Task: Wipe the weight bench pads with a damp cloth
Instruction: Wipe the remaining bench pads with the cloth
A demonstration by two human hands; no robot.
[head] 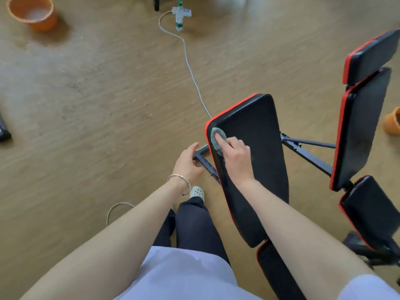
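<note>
**Desk:** What is the right hand [234,156] doing?

**Photographer:** It presses a small grey-green cloth [217,136] onto the upper left corner of the long black vinyl bench pad with red edging [255,152]. The forefinger lies stretched over the cloth and the other fingers are curled behind it, bunching the rest of the cloth underneath.

**Desk:** And the left hand [187,163]?

**Photographer:** It holds nothing, and its fingers are loosely bent. It sits just beside the end of the black metal frame bar [201,151] that juts out under the pad. Whether it touches the bar cannot be told. A thin silver bangle [179,180] circles that wrist.

**Desk:** How will the cloth and pad handle?

**Photographer:** The cloth looks light, limp and easily balled, so it probably works best gathered under the fingers with the palm bearing down. The pad looks like smooth, firm cushioning that a damp cloth should glide over. It stands tilted, so the free hand would probably steady it best by holding the frame bar.

**Desk:** What else is in the shot?

**Photographer:** A second bench with black and red pads [363,126] stands to the right, well apart. A white cable [190,68] runs across the wooden floor [86,105] towards the far wall. An orange plastic bucket [32,13] sits far off at the upper left.
</note>
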